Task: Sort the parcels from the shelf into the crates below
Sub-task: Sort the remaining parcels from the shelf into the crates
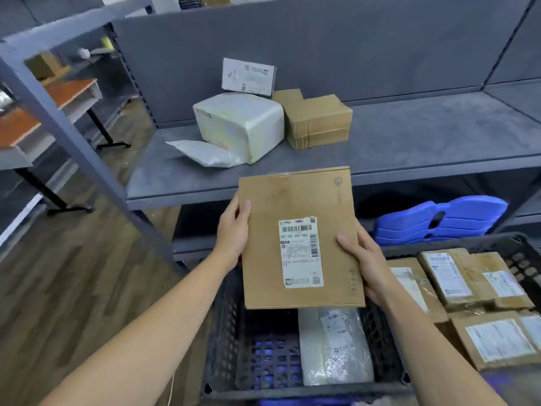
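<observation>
I hold a flat brown cardboard parcel with a white shipping label, face up, in front of the shelf edge and above a dark crate. My left hand grips its left edge, thumb on top. My right hand grips its right edge, thumb on top. That crate holds a clear plastic-wrapped parcel. A second dark crate to the right holds several brown labelled boxes. On the grey shelf lie a white wrapped box, a white poly mailer, a brown carton and a small labelled white box.
A grey shelf post slants down at the left. Blue plastic pieces are stacked under the shelf at the right. Desks with orange tops stand on the wooden floor at the far left.
</observation>
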Action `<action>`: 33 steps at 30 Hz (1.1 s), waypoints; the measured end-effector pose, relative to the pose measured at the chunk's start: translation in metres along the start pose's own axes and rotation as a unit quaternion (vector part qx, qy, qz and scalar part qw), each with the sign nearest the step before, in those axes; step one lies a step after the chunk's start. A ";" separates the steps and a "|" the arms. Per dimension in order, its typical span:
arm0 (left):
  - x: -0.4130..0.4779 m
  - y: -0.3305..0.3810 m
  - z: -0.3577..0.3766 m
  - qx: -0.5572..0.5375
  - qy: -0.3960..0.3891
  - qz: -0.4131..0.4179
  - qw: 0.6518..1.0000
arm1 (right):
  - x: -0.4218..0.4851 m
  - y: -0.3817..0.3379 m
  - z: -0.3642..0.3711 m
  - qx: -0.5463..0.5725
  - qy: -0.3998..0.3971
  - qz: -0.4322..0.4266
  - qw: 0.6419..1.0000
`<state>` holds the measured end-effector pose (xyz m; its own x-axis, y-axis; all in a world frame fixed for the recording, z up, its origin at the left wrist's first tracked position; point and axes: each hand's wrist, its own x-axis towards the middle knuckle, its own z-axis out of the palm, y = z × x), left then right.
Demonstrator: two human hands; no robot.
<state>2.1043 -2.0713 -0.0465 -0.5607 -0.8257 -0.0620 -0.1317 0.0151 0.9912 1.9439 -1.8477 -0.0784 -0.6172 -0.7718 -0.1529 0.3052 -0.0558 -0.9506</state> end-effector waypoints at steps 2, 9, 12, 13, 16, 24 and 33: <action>-0.015 -0.039 -0.009 -0.022 -0.027 -0.043 0.998 | -0.014 0.020 0.001 -0.030 0.028 0.028 0.999; -0.040 -0.139 -0.031 -0.016 -0.066 -0.117 0.991 | -0.039 0.114 0.014 -0.171 0.075 0.087 0.979; -0.053 -0.163 -0.031 0.017 -0.065 -0.132 0.989 | -0.041 0.147 0.006 -0.187 0.064 0.116 0.973; -0.057 -0.172 -0.030 0.029 -0.066 -0.138 0.988 | -0.042 0.158 0.002 -0.194 0.061 0.130 0.970; -0.061 -0.198 -0.026 0.067 -0.056 -0.159 0.983 | -0.040 0.194 -0.011 -0.217 0.045 0.173 0.960; -0.011 -0.250 -0.023 0.220 -0.061 -0.210 0.951 | -0.015 0.238 -0.015 -0.202 -0.008 0.241 0.949; 0.002 -0.286 -0.016 0.535 -0.244 -0.182 0.788 | 0.026 0.318 -0.012 -0.229 -0.043 0.302 0.924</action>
<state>2.1536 -2.0859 -0.3282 -0.5394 -0.5734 -0.6166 -0.8241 0.5100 0.2465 2.0165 -1.8778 -0.3876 -0.3678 -0.6232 -0.6902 0.2240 0.6610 -0.7162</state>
